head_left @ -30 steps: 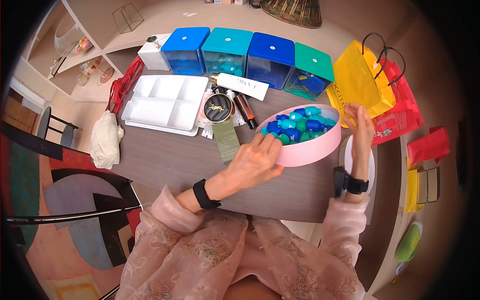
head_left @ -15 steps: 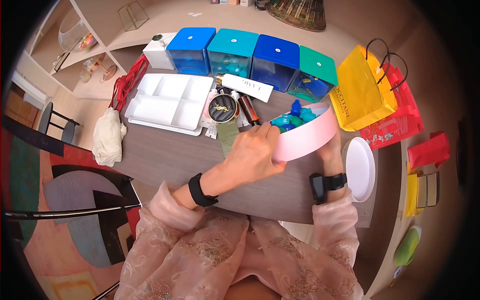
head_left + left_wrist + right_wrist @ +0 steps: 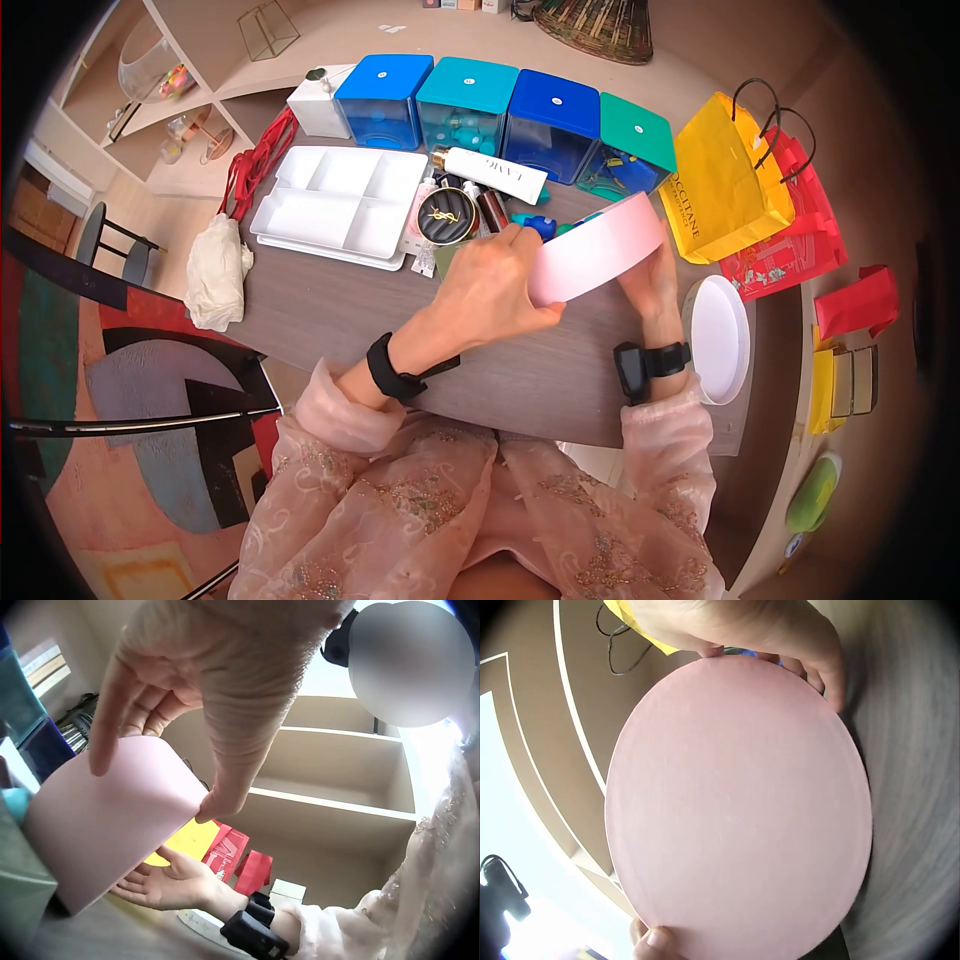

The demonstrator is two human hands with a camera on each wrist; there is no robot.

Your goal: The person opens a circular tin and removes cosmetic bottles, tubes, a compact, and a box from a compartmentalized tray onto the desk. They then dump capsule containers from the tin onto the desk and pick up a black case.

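The round pink box (image 3: 600,250) is tipped steeply, its open side facing away and its flat base filling much of the right wrist view. My left hand (image 3: 490,290) grips its left side, thumb at the base edge and fingers over the wall (image 3: 112,802). Around the right side curve the fingers of my right hand (image 3: 652,285), seen palm up in the left wrist view. Blue and teal small bottles (image 3: 541,227) show at the box's far left edge, by the cosmetics; the box hides the others.
Behind stand several lidded blue and green containers (image 3: 556,125). White divided trays (image 3: 345,205) lie left of a black compact (image 3: 446,216) and a white tube (image 3: 490,174). At right are a yellow bag (image 3: 730,185), a red bag (image 3: 800,250) and a white round lid (image 3: 718,340).
My right hand has come in from the right onto the pink box. The box has been tipped up away from me, and its bottles have shifted toward the far left edge.
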